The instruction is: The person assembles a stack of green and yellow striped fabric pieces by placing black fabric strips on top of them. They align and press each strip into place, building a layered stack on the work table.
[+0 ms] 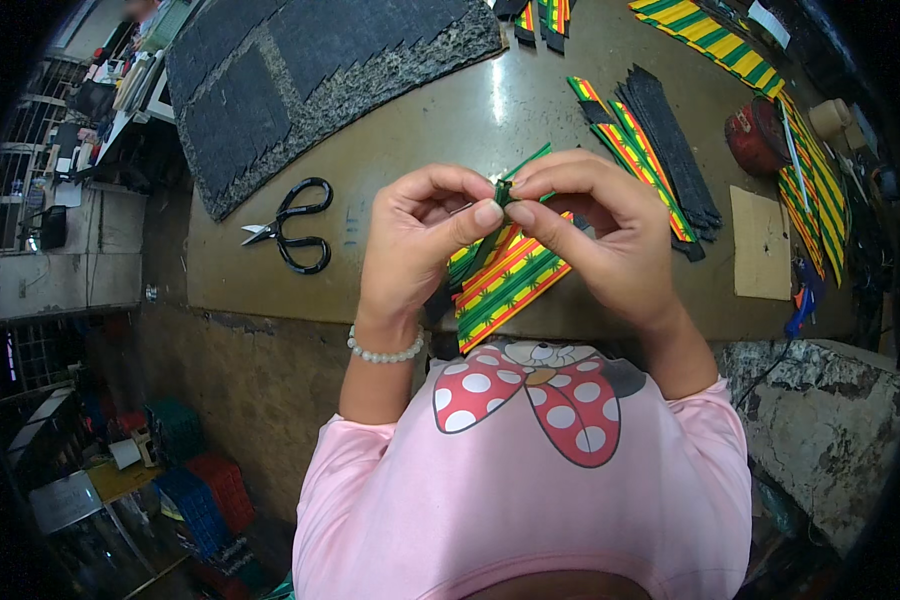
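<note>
My left hand (410,228) and my right hand (618,228) meet over the near part of the table, both closed in a pinch. Between thumbs and forefingers they hold the small folded end of a dark green-black strip (485,248), which hangs below the fingertips. Its exact make is partly hidden by my fingers. Under the hands lie several striped strips (515,290) in green, yellow and red with a leaf pattern, reaching the table's near edge. Black-handled scissors (279,230) rest to the left of my left hand, blades pointing left.
At the far left is a dark stone-like slab (240,150) with black toothed-edge sheets on it. A stack of black strips (665,150) lies right of my hands beside more striped strips (635,155). Farther right are a cardboard piece (760,245) and a red round container (755,137).
</note>
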Demonstrator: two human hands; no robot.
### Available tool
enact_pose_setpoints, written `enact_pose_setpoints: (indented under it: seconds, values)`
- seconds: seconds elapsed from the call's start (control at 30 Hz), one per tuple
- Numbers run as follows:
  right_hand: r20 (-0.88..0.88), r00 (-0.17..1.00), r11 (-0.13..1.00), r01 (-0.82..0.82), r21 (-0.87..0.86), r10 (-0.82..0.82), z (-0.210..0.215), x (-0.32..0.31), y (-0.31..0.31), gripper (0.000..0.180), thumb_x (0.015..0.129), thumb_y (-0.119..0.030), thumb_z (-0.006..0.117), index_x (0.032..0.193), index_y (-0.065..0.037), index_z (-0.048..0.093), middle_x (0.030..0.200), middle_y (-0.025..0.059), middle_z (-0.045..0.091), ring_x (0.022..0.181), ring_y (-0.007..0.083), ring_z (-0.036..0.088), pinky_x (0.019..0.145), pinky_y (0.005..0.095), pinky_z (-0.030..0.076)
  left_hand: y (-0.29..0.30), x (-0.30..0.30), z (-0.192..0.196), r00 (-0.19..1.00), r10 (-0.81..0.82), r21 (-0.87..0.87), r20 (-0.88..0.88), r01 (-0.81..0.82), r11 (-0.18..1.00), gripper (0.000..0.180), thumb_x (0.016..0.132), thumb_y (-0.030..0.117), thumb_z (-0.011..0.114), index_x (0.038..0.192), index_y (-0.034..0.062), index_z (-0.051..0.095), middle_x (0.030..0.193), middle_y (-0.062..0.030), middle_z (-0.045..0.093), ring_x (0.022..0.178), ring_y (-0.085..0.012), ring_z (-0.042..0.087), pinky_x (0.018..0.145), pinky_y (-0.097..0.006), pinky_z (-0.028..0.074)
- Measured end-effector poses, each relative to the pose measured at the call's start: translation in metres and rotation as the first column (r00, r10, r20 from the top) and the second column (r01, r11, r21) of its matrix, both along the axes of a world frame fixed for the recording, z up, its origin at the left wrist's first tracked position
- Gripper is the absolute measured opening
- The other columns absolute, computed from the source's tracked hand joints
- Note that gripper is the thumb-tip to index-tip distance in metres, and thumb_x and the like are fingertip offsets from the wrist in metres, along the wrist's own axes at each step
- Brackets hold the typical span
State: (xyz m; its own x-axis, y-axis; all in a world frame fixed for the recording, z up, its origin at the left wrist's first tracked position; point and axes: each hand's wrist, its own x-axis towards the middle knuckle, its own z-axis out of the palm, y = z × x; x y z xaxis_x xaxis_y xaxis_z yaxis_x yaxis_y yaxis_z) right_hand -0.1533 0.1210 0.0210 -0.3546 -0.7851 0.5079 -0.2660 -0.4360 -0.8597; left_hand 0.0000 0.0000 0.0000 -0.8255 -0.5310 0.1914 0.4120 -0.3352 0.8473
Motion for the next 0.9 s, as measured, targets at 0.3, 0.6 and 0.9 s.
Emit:
enact_pose_setpoints:
  seconds: [0.3,0.6,0.9]
  values:
    - [0.137,0.986,0.994,0.081,0.069,-0.090,0.002,0.008,-0.001,0.012,0.085,-0.002,0.072,0.096,0.003,0.069,0.095,0.0091,0.070,0.085,0.0115,0.067,0.072,0.0243,0.057,0.032,-0.010,0.002,0.936,0.351,-0.199,-0.001,-0.344,0.918,0.024,0.087,0.000,0.071,0.111,-0.0040,0.068,0.102,-0.0111,0.068,0.094,-0.0146,0.064,0.085,-0.025,0.051]
    - [0.315,0.947,0.993,0.034,0.114,-0.069,0.004,0.012,-0.001,0.020,0.087,-0.003,0.072,0.106,0.003,0.066,0.101,0.0077,0.067,0.094,0.0103,0.064,0.071,0.0212,0.054,0.040,-0.011,-0.002,0.825,0.565,-0.484,-0.017,-0.501,0.717,0.021,0.087,-0.003,0.070,0.108,-0.0016,0.072,0.101,-0.0105,0.067,0.088,-0.0116,0.062,0.075,-0.022,0.049]
    - [0.400,0.912,0.967,-0.178,0.182,0.093,0.009,-0.001,-0.004,0.021,0.087,-0.004,0.072,0.105,0.006,0.067,0.098,0.0074,0.067,0.091,0.0102,0.065,0.076,0.0208,0.055,0.034,-0.008,0.000,0.873,0.488,-0.404,0.002,-0.445,0.799,0.019,0.088,-0.002,0.070,0.107,-0.0012,0.072,0.097,-0.0090,0.067,0.087,-0.0112,0.062,0.074,-0.021,0.049]
